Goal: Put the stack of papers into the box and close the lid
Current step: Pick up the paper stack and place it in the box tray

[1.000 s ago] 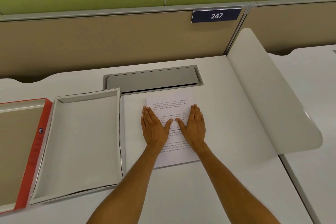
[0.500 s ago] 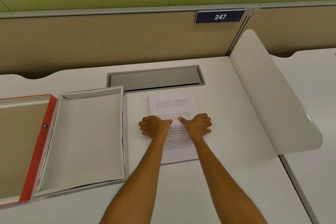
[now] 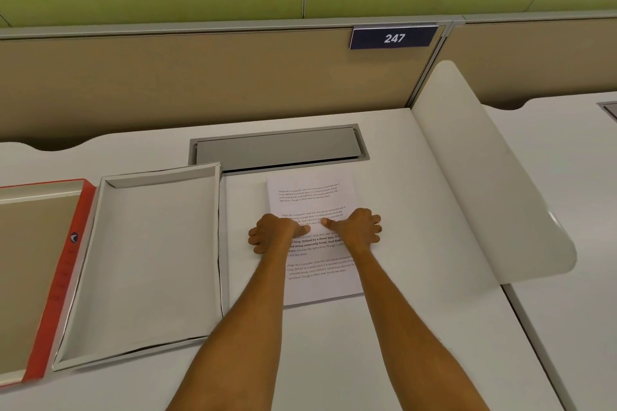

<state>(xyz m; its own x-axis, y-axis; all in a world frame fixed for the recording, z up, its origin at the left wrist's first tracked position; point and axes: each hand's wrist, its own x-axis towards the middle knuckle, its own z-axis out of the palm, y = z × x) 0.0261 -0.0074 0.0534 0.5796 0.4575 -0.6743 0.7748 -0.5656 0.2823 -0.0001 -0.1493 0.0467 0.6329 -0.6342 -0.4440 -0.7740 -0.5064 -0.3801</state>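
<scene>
A stack of printed papers (image 3: pixel 309 193) lies flat on the white desk, just right of centre. My left hand (image 3: pixel 272 232) grips the stack's left edge and my right hand (image 3: pixel 359 228) grips its right edge, fingers curled over the sides and thumbs on top. An open white box (image 3: pixel 153 260) sits to the left of the papers, hollow side up, with nothing in it. Further left lies its red-edged lid (image 3: pixel 65 264), upside down and partly cut off by the frame.
A grey cable hatch (image 3: pixel 277 147) is set into the desk (image 3: pixel 417 310) behind the papers. A curved white divider (image 3: pixel 484 183) rises on the right. A beige partition with a "247" sign (image 3: pixel 394 38) stands at the back.
Both hands went from lying flat on top of the papers to spreading apart and curling over the stack's left and right edges. The papers remain on the desk.
</scene>
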